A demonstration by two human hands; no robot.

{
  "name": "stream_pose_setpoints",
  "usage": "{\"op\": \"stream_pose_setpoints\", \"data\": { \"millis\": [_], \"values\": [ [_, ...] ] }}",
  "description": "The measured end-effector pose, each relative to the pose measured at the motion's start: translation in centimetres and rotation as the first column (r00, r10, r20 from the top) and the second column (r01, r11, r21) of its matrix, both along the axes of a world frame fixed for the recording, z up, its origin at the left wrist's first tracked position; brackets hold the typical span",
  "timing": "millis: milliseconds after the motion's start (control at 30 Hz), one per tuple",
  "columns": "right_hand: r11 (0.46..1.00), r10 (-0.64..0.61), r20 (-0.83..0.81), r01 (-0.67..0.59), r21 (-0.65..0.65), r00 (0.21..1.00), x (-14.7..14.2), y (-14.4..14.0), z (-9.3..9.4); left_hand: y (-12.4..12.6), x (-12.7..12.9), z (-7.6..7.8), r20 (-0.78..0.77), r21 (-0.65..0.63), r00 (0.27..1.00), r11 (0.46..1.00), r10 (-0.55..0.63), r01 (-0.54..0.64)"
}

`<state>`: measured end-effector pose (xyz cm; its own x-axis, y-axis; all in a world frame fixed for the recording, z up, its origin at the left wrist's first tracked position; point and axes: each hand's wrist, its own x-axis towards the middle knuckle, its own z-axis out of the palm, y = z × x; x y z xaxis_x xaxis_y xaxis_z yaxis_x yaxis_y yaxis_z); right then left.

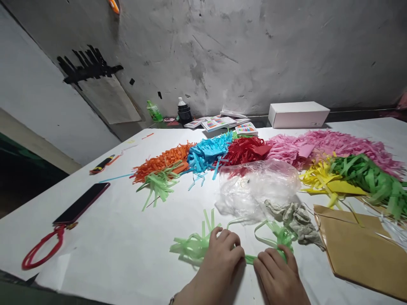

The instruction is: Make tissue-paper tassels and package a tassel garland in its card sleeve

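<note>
Both hands pinch a light green fringed paper strip at the white table's near edge; left hand and right hand clamped on it; clear plastic bag just behind.

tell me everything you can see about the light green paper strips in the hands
The light green paper strips are thin, flimsy cut paper, bunched and curling, lying on the white table. The left hand and right hand pinch the bundle's middle between them; loose ends fan out leftward and loop up on the right near a crumpled grey cloth.
</note>
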<state>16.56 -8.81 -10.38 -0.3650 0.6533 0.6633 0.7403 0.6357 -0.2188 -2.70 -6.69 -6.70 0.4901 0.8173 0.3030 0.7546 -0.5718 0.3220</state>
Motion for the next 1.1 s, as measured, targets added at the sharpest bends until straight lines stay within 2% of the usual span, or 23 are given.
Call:
{"op": "stream_pose_setpoints", "data": {
  "millis": [100, 200, 267, 367, 467, 633, 700, 800, 933, 1100],
  "values": [
    [0.999, -0.014, -0.058, 0.011, -0.053, 0.998, 0.1, 0.0, -0.1, -0.2, -0.3, -0.2, -0.002, 0.089, 0.994, 0.990, -0.106, 0.106],
    [0.998, -0.033, -0.157, 0.023, -0.063, 0.987, -0.2, 0.1, -0.1, 0.1, -0.5, -0.4, -0.074, 0.113, 0.985, 0.980, -0.157, 0.165],
    [0.997, -0.037, -0.153, 0.027, -0.066, 0.988, -0.7, 0.2, 0.0, 0.4, -0.4, -0.4, -0.105, 0.105, 0.979, 0.977, -0.176, 0.187],
    [0.998, -0.011, -0.049, 0.008, -0.056, 0.999, -1.3, 0.5, 0.3, 0.9, -0.5, 0.2, -0.089, 0.017, 0.976, 0.980, -0.196, 0.198],
    [0.999, 0.025, -0.019, -0.026, -0.043, 1.000, -1.2, 0.8, 0.7, 1.1, -1.0, 1.0, -0.059, -0.045, 0.973, 0.974, -0.223, 0.221],
    [0.992, 0.031, -0.143, -0.048, -0.115, 0.989, -1.1, 0.7, 1.4, 1.1, -1.3, 0.7, -0.029, 0.066, 0.973, 0.971, -0.228, 0.230],
    [0.992, 0.058, -0.128, -0.071, -0.104, 0.990, -1.5, 0.6, 1.7, 1.0, -1.0, 0.3, 0.010, 0.100, 0.978, 0.973, -0.209, 0.207],
    [0.993, 0.104, -0.073, -0.107, -0.048, 0.992, -1.8, 0.7, 2.0, 0.7, -0.7, 0.2, 0.029, 0.060, 0.984, 0.983, -0.176, 0.174],
    [0.990, 0.133, -0.066, -0.136, -0.031, 0.989, 0.1, 0.3, 2.1, 0.2, -1.0, 0.5, -0.026, 0.011, 0.986, 0.986, -0.165, 0.166],
    [0.987, 0.158, 0.011, -0.158, -0.005, 0.987, 4.3, -1.1, 1.4, -0.7, -2.0, 0.3, -0.083, 0.063, 0.976, 0.976, -0.202, 0.207]
  ]
}}
